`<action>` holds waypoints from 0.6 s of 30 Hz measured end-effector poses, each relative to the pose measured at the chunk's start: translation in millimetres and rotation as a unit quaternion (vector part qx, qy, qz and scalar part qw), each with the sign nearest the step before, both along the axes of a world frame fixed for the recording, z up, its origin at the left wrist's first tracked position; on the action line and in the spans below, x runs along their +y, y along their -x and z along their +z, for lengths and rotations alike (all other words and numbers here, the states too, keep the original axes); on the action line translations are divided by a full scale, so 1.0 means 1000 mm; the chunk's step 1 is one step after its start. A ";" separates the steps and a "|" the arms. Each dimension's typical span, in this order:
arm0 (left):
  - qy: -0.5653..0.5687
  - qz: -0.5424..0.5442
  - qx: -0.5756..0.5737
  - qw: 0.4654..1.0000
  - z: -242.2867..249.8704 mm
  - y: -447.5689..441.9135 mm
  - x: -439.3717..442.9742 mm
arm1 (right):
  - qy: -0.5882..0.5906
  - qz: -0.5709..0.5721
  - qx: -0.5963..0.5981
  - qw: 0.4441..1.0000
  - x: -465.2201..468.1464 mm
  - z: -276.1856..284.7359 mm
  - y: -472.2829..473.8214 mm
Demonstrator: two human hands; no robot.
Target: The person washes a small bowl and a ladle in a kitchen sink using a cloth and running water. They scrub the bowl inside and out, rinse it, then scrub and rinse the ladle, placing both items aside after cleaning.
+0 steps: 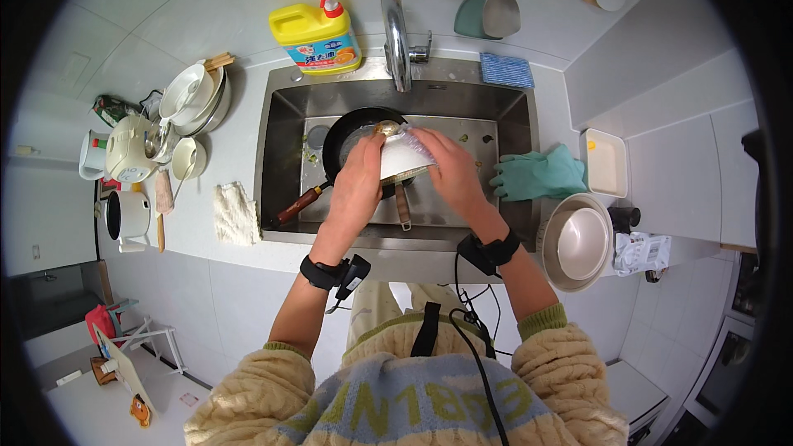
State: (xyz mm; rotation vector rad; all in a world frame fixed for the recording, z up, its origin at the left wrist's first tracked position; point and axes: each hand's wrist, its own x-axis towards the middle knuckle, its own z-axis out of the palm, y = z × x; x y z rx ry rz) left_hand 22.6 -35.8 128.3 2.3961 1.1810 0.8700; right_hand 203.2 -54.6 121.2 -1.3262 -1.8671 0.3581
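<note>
Both my hands hold a white bowl (399, 157), tilted, above the steel sink (449, 214). My left hand (359, 176) grips its left side, and my right hand (455, 167) grips the right side, with a translucent purplish mesh or film (416, 144) under its fingers. A metal spoon or ladle head (386, 128) shows at the bowl's upper edge. Beneath lies a black frying pan (341, 130), partly hidden. A dark red wooden handle (299, 205) points down left, and a brown handle (403, 207) points towards me. Food scraps lie on the sink floor.
The faucet (395, 37) stands behind the sink, beside a yellow detergent bottle (319, 37) and a blue cloth (507, 69). Stacked bowls (189, 96) and a white towel (236, 214) are at left. Green rubber gloves (545, 172) and beige basins (579, 241) sit at right. Cables hang near my right wrist.
</note>
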 end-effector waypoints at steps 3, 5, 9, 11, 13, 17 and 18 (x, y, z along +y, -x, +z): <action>0.084 0.013 -0.016 0.996 -0.013 -0.003 0.001 | -0.011 0.045 -0.092 0.995 -0.001 0.005 0.009; 0.112 0.017 -0.007 0.994 -0.020 -0.003 -0.002 | 0.031 0.079 -0.081 0.993 0.002 0.002 0.008; 0.121 0.069 -0.019 0.990 -0.030 -0.005 -0.014 | 0.145 0.125 0.094 0.977 0.014 -0.011 -0.007; 0.127 0.083 -0.056 0.987 -0.034 -0.004 -0.015 | 0.181 0.118 0.160 0.963 0.016 -0.016 -0.012; 0.164 0.092 -0.124 0.974 -0.039 -0.003 -0.016 | 0.245 0.086 0.192 0.946 0.015 -0.016 -0.016; 0.240 0.141 -0.288 0.916 -0.052 -0.006 -0.019 | 0.345 0.091 0.333 0.873 0.010 -0.016 -0.016; 0.309 0.212 -0.387 0.842 -0.057 -0.013 -0.019 | 0.335 0.091 0.368 0.862 0.010 -0.019 -0.010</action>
